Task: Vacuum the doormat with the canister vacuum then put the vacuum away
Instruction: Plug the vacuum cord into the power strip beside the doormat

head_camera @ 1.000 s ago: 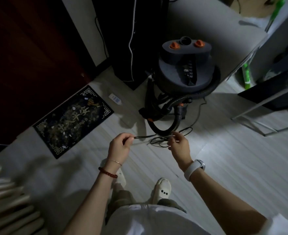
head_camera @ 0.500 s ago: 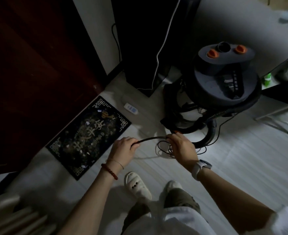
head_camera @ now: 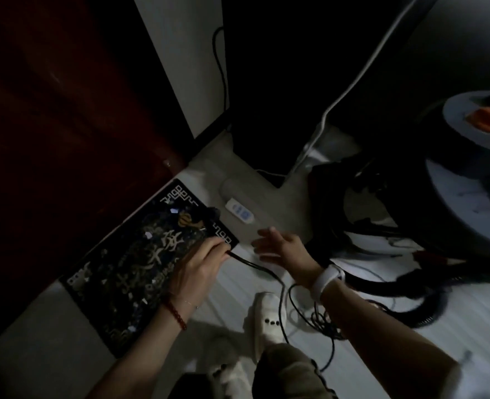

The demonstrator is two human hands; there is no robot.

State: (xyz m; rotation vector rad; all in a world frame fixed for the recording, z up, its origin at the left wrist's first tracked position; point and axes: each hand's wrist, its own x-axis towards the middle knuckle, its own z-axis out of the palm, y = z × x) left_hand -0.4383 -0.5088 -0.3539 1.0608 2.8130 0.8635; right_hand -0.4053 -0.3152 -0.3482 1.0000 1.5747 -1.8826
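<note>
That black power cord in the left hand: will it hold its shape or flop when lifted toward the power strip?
Probably floppy: the cord sags from the left hand and lies in loose loops on the floor. Likely light, since a fingertip pinch carries it. The loops may snag underfoot.

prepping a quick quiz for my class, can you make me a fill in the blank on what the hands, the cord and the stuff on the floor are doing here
1. The left hand grips the black ____ of the vacuum.
2. The right hand holds nothing; its fingers are spread ____.
3. The white power strip lies on the ____, just beyond a corner of the doormat.
4. A white watch is worn on the ____ wrist.

Missing words: cord; open; floor; right
</note>
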